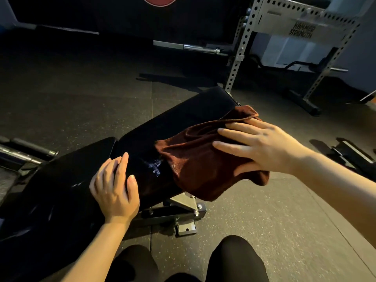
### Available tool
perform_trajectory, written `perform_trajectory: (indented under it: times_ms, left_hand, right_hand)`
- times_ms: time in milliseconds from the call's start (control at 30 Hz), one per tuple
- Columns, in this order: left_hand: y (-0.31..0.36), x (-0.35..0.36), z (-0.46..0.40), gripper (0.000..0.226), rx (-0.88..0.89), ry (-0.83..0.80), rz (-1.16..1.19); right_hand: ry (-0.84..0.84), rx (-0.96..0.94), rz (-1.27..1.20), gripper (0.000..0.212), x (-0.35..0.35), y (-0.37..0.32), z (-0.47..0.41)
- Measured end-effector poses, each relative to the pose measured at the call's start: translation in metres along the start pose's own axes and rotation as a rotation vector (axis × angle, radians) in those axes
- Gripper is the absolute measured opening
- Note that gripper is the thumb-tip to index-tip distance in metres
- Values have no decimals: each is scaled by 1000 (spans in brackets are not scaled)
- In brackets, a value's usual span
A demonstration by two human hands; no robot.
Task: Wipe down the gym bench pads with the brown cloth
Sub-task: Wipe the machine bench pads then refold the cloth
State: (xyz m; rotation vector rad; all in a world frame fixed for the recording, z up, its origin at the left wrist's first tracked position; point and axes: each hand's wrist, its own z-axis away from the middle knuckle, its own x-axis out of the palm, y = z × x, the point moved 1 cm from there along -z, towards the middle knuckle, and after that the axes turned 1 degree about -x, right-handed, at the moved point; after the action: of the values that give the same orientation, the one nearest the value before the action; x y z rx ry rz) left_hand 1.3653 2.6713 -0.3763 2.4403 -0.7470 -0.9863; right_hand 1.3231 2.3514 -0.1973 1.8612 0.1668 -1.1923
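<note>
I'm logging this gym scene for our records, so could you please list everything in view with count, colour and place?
brown cloth: one, reddish brown, draped over the long bench pad and hanging off its near edge
long bench pad: one, black, centre, running away from the camera
seat pad: one, black, lower left
bench frame: one, grey metal, beneath the pads
power rack: one, grey with rows of holes, upper right
barbell: one, silver, on the floor at the back
floor: dark speckled rubber tiles
left hand: flat on the pads, near the gap between them
right hand: fingers straight, pressing on the cloth
legs: two, in black, bottom edge
</note>
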Motion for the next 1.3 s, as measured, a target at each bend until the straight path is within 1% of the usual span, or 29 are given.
perform_trajectory:
  times_ms: [133, 233, 333, 433, 533, 567, 633, 667, 700, 733, 767, 800, 833, 867, 900, 967, 1000, 1067, 1133, 1167, 1233, 1300]
  left_hand:
    - [3, 1, 1, 49, 32, 18, 7]
    - [4, 0, 0, 51, 18, -16, 4]
    - [5, -1, -1, 53, -3, -63, -8]
    - [7, -3, -1, 52, 5, -128, -30]
    - [4, -6, -7, 54, 56, -205, -88]
    - [8, -10, -8, 55, 61, -194, -88]
    - [35, -20, -11, 53, 103, -115, 20]
    - [58, -24, -13, 52, 192, -80, 97]
    - [83, -26, -17, 51, 323, -77, 162]
    - [110, -26, -23, 53, 463, -126, 193]
    - [137, -23, -28, 58, 570, -240, 204]
    - [159, -17, -33, 69, 627, -389, 196]
    - [177, -7, -37, 80, 638, -550, 170]
    - [189, 4, -38, 90, 635, -668, 113]
    - [196, 15, -39, 96, 639, -696, 58]
    - [204, 29, -42, 102, 661, -640, 51]
    - [210, 31, -46, 98, 673, -630, 63]
    - [228, 36, -56, 80, 712, -627, 39]
    - [255, 40, -63, 59, 724, -648, -62]
    - [267, 43, -66, 53, 718, -666, -124]
    - [282, 48, -70, 48, 692, -702, -211]
    - [288, 48, -73, 47, 671, -725, -222]
  right_hand:
    - [102, 85, -15, 77, 16, -15, -3]
    - [184, 107, 12, 78, 19, -28, -12]
    - [214, 149, 46, 79, 21, -43, -21]
    - [173, 236, 48, 81, 20, -55, -27]
    - [86, 289, -47, 78, 11, -60, -28]
    - [62, 299, -86, 75, 7, -60, -27]
    - [71, 333, -194, 66, -2, -59, -26]
    - [117, 367, -291, 61, -8, -58, -25]
    - [179, 413, -422, 55, -12, -57, -25]
    - [265, 472, -567, 50, -15, -55, -23]
    - [380, 552, -696, 44, -17, -54, -19]
    - [513, 655, -797, 41, -17, -54, -13]
    - [640, 771, -875, 38, -16, -55, -4]
    - [740, 888, -941, 35, -13, -58, 7]
    - [801, 993, -1006, 34, -9, -62, 17]
    - [837, 1138, -1134, 34, 0, -71, 34]
    - [842, 1185, -1190, 35, 4, -75, 40]
    - [859, 1231, -1246, 35, 11, -79, 47]
    - [880, 1251, -1260, 34, 14, -79, 50]
    - [887, 1260, -1267, 33, 16, -79, 51]
    - [899, 1272, -1279, 33, 18, -77, 52]
    - [920, 1276, -1292, 33, 19, -76, 50]
